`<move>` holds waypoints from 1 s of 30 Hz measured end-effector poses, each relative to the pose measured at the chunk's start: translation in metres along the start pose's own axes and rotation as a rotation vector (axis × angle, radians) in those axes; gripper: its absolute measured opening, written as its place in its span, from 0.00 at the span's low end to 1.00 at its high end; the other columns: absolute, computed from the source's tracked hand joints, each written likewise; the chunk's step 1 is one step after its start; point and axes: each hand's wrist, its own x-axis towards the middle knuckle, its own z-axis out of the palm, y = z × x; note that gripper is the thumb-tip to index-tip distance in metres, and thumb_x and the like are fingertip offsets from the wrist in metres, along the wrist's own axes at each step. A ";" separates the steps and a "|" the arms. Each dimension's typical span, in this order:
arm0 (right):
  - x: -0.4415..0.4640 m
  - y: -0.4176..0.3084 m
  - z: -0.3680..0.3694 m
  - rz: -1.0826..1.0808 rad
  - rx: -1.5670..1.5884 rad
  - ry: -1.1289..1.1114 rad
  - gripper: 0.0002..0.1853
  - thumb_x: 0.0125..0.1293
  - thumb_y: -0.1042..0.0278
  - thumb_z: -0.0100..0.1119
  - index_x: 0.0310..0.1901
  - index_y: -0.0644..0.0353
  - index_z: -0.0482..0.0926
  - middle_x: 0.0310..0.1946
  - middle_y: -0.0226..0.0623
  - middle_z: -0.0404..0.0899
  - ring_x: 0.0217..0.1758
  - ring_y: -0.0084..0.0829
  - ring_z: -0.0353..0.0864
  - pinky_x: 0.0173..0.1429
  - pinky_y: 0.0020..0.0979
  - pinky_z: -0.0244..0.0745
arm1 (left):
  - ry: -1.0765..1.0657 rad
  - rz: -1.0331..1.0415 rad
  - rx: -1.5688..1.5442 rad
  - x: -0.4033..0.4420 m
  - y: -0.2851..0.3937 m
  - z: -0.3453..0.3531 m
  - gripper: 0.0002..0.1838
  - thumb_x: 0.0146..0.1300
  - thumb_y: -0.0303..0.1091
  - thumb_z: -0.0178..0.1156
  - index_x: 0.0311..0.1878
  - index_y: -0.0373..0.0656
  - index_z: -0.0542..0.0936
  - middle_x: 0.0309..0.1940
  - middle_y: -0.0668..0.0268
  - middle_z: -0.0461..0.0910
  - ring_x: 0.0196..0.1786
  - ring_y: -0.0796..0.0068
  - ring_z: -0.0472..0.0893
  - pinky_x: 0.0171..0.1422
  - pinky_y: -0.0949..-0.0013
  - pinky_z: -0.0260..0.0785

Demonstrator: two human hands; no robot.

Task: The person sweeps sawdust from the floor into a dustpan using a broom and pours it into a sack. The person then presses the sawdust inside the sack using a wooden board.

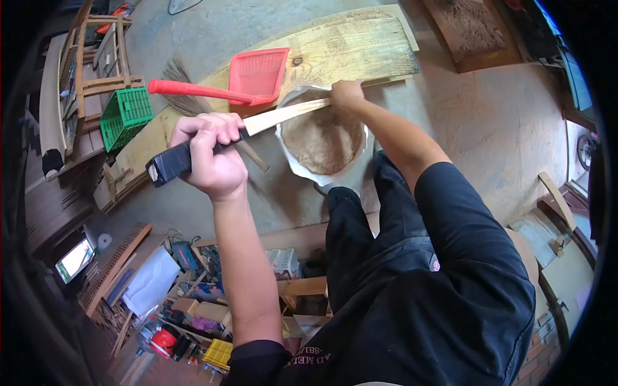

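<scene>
My left hand (209,151) is wrapped round the black handle (172,161) of a long, pale strip that looks like wood (277,118). The strip runs up to the right, across the top of a white sack (299,168) filled with brown sawdust (322,141). Farther along it, my right hand (347,95) is closed round the strip near the sack's far rim; its fingertips are mostly hidden. Just beyond my left hand lies a red dustpan (257,72) with a long handle, close to a straw broom (177,74).
A wide wooden board (347,42) lies on the floor beyond the sack. At the left are a green crate (126,117) and wooden frames (103,83). Tools and a yellow basket (218,354) crowd the lower left. A dusty brown panel (467,32) is at the upper right.
</scene>
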 end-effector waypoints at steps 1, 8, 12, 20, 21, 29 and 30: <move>0.000 -0.002 -0.003 0.022 -0.001 0.000 0.14 0.66 0.63 0.51 0.43 0.56 0.86 0.43 0.44 0.86 0.47 0.43 0.86 0.57 0.62 0.69 | -0.067 -0.008 0.037 0.001 0.012 0.004 0.03 0.57 0.28 0.49 0.29 0.40 0.67 0.17 0.63 0.68 0.20 0.70 0.67 0.30 0.62 0.66; -0.008 -0.001 -0.005 -0.034 -0.037 -0.014 0.13 0.65 0.64 0.52 0.42 0.58 0.86 0.43 0.44 0.85 0.47 0.44 0.86 0.60 0.67 0.65 | 0.022 0.075 0.097 0.001 0.188 0.014 0.10 0.54 0.33 0.50 0.21 0.50 0.62 0.14 0.74 0.58 0.19 0.80 0.58 0.29 0.70 0.52; -0.015 -0.009 -0.003 -0.048 -0.069 -0.016 0.13 0.66 0.64 0.51 0.42 0.57 0.86 0.43 0.44 0.85 0.48 0.45 0.86 0.62 0.69 0.62 | 0.287 0.005 0.555 -0.025 0.005 -0.027 0.08 0.51 0.26 0.52 0.20 0.44 0.66 0.15 0.67 0.67 0.15 0.74 0.64 0.26 0.68 0.66; -0.006 -0.046 -0.018 0.055 -0.159 -0.138 0.16 0.63 0.62 0.55 0.51 0.53 0.83 0.49 0.38 0.84 0.56 0.42 0.82 0.66 0.69 0.57 | -0.023 -0.040 -0.030 -0.014 0.136 -0.035 0.06 0.58 0.31 0.50 0.27 0.46 0.66 0.17 0.69 0.65 0.21 0.76 0.61 0.29 0.68 0.56; 0.002 -0.055 -0.014 -0.043 -0.095 -0.065 0.18 0.62 0.61 0.56 0.53 0.52 0.81 0.51 0.38 0.83 0.58 0.41 0.80 0.66 0.68 0.56 | 0.028 -0.016 -0.034 -0.015 0.162 -0.030 0.08 0.58 0.32 0.50 0.26 0.48 0.64 0.17 0.72 0.61 0.20 0.77 0.59 0.30 0.70 0.51; 0.076 -0.112 0.011 -0.289 0.025 -0.063 0.14 0.61 0.58 0.61 0.44 0.54 0.85 0.45 0.41 0.85 0.51 0.44 0.84 0.52 0.47 0.76 | -0.110 0.083 -0.009 -0.026 0.230 -0.025 0.11 0.59 0.34 0.50 0.23 0.52 0.60 0.17 0.73 0.58 0.23 0.80 0.59 0.33 0.71 0.53; 0.076 -0.109 0.007 -0.360 0.003 -0.051 0.13 0.61 0.58 0.60 0.41 0.55 0.86 0.41 0.43 0.85 0.47 0.45 0.85 0.49 0.45 0.78 | -0.046 0.157 0.106 -0.027 0.187 -0.040 0.10 0.59 0.32 0.50 0.24 0.50 0.62 0.17 0.72 0.60 0.22 0.78 0.60 0.32 0.70 0.56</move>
